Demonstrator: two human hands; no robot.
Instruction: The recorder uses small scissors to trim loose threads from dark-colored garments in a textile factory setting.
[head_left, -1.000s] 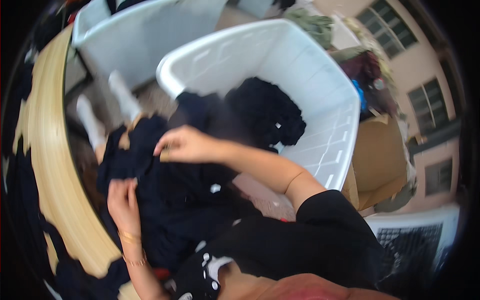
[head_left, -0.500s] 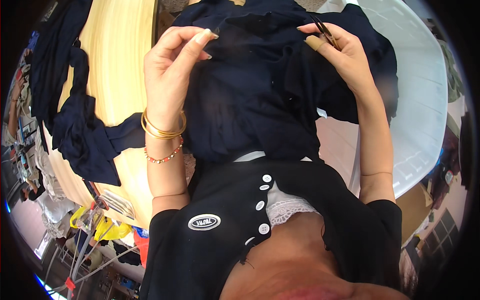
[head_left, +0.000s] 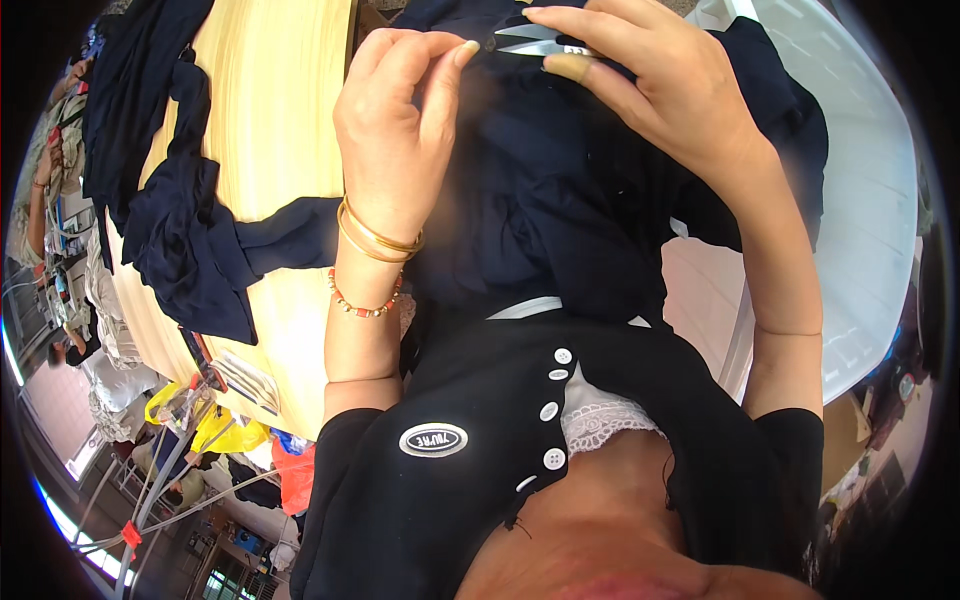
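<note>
- Since half a second ago, both my hands have come nearer to the camera and look bigger, and the dark cloth has stayed up between them.
- Far left, a heap of dark clothes lies on the yellow table, well apart from my hands.
- Below the table edge I see some yellow bags and something red down on the floor.
- My left hand is up by the cloth. The thumb and first finger are pinched tight at the tips. I think they pinch a bit of the cloth or a thread, but it is too small to tell.
- On my left wrist sit gold bangles and a bead band.
- The dark cloth hangs in the middle, in front of my chest, from my hands down to my black top.
- My right hand is at the top of the cloth. It is closed around small silver snips. The blades point left, toward my left fingertips, and rest on the cloth.
- Far right, behind the cloth, is a white basket. Part of the cloth falls over its rim.
</note>
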